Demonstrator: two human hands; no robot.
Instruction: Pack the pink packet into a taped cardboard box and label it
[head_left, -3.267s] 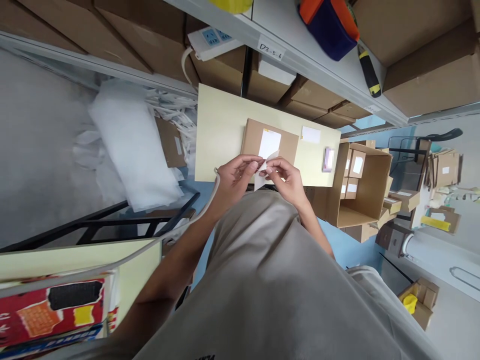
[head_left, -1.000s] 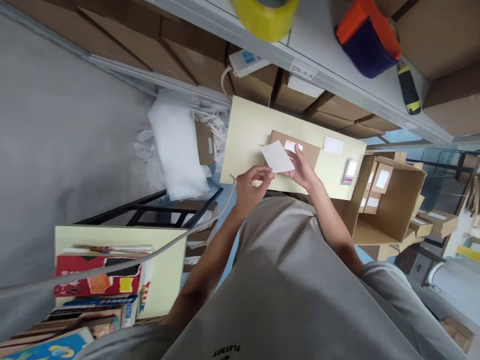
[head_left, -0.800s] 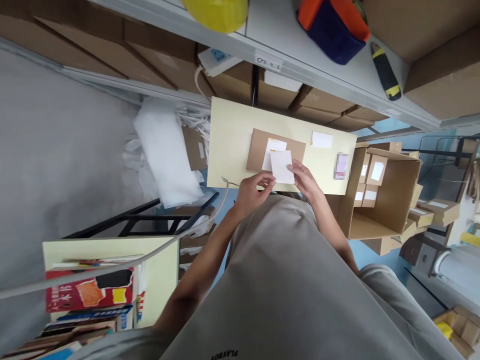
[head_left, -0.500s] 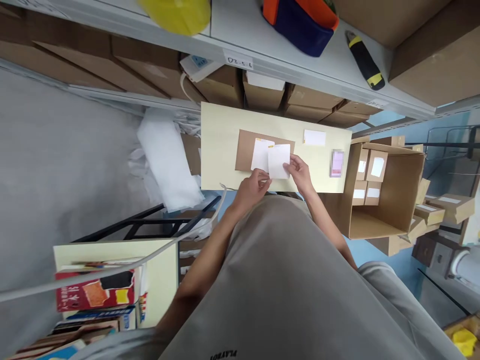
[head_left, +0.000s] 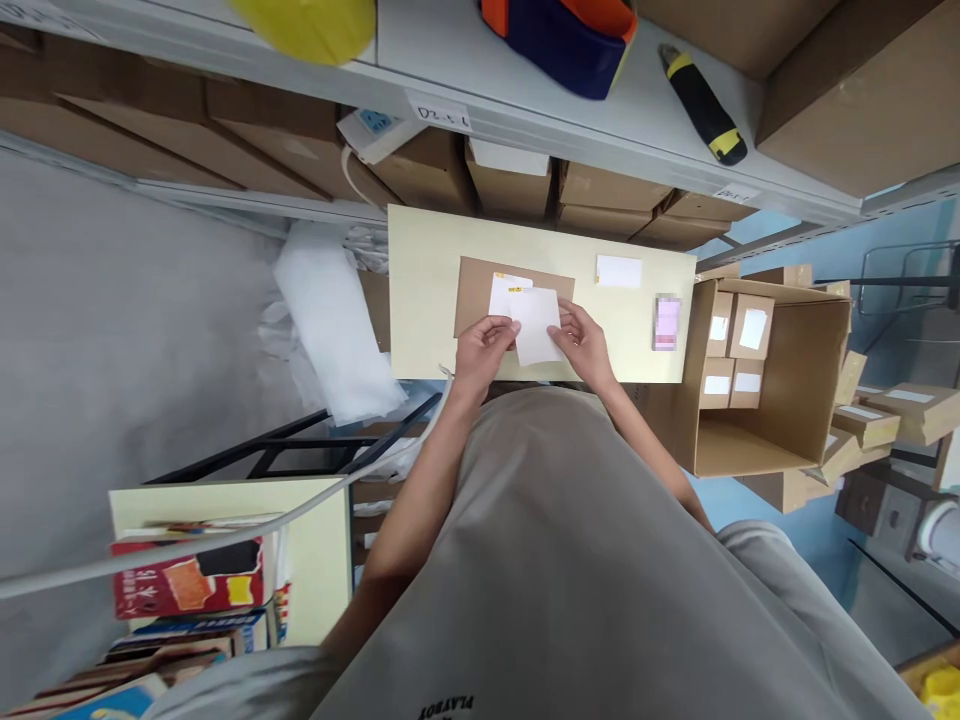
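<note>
A white paper sheet [head_left: 537, 340] with a small yellow mark along its top edge is held up slightly tilted between my hands. My left hand [head_left: 481, 352] pinches its left edge, thumb on top. On the opposite side, my right hand [head_left: 586, 348] has its thumb on the sheet's face and its fingers behind the right edge. Partly covered by this sheet, a second white sheet [head_left: 501, 290] with a similar mark lies on a flat brown cardboard piece [head_left: 471, 290]. The cardboard rests on the pale yellow board [head_left: 420, 300].
A white card [head_left: 619, 271] and a blurred pink-screened phone [head_left: 666, 323] lie to the right. An open carton [head_left: 795, 380] with small labelled boxes stands beyond. Above runs a grey shelf [head_left: 517, 110] bearing a box cutter [head_left: 703, 108]. A white cable [head_left: 330, 492] crosses at left.
My left hand has moved up and taken hold of the sheet's left edge. The sheet has tilted and shifted slightly left. The whole view has shifted a little.
</note>
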